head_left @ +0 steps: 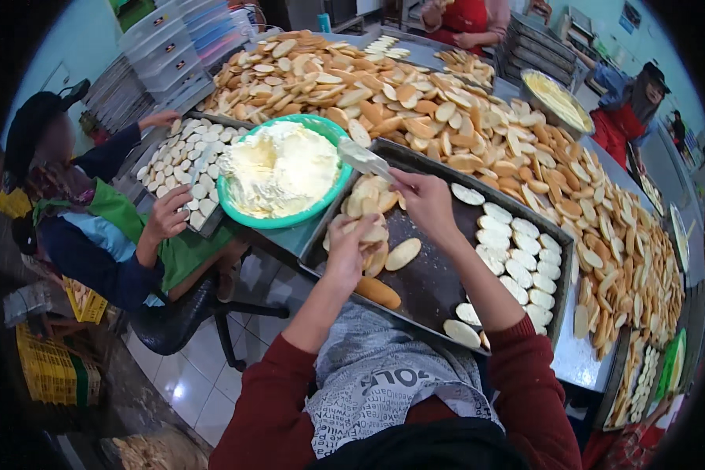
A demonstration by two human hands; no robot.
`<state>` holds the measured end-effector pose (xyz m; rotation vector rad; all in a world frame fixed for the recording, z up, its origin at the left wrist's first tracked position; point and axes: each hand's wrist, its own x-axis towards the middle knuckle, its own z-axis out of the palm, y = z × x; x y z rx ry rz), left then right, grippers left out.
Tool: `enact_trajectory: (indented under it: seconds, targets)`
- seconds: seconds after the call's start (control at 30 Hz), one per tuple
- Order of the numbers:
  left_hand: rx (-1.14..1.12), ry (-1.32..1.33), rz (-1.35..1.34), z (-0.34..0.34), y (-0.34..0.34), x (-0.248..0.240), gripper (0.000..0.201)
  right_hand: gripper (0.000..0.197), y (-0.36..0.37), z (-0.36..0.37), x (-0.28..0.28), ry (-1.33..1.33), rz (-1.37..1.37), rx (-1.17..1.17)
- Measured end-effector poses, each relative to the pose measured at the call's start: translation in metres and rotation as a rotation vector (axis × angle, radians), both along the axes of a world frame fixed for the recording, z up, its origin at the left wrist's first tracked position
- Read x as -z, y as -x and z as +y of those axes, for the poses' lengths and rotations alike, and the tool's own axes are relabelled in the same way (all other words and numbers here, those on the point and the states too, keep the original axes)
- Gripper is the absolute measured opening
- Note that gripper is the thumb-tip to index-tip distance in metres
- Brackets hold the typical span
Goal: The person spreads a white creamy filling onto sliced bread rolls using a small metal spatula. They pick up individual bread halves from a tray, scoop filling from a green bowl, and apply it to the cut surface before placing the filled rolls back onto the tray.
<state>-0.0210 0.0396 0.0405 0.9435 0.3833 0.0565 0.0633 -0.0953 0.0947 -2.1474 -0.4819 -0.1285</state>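
Observation:
My right hand (pixel 427 202) is closed round a spreading spatula (pixel 366 160); its blade, smeared with pale cream, points left, at the edge of a green bowl (pixel 268 222). Whipped pale cream (pixel 290 160) is heaped in that bowl. Fingers of my left hand (pixel 346 249) are closed on a bread slice (pixel 374 230), over the left part of a dark baking tray (pixel 435 270). Plain slices lie around that hand, among them a loose slice (pixel 403 254) and a browned piece (pixel 377 293). Rows of cream-coated slices (pixel 518 272) fill the tray's right side.
A large heap of bread slices (pixel 462 117) spreads across the table behind and to the right. At left, a co-worker in a green apron (pixel 168 243) reaches over another tray (pixel 207 225) of slices. A metal bowl of cream (pixel 560 100) and more co-workers are farther back.

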Motion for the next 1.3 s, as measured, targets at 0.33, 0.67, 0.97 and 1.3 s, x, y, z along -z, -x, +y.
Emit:
enact_trajectory:
  seconds: [0.33, 0.67, 0.97, 1.3]
  targets:
    - [0.046, 0.284, 0.040, 0.012, 0.038, 0.015, 0.034, 0.036, -0.076, 0.115, 0.018, 0.449, -0.466, -0.076]
    - [0.129, 0.483, -0.162, 0.042, 0.052, 0.016, 0.043, 0.029, -0.066, 0.102, -0.005, 0.330, 0.221, -0.331]
    - [-0.161, 0.259, -0.235, 0.070, 0.045, -0.008, 0.041, 0.032, -0.041, 0.046, 0.000, -0.317, 0.667, -0.319]
    - [-0.009, 0.294, -0.330, 0.061, 0.018, -0.022, 0.042, 0.035, 0.042, 0.033, 0.049, -0.656, 0.046, -0.225]
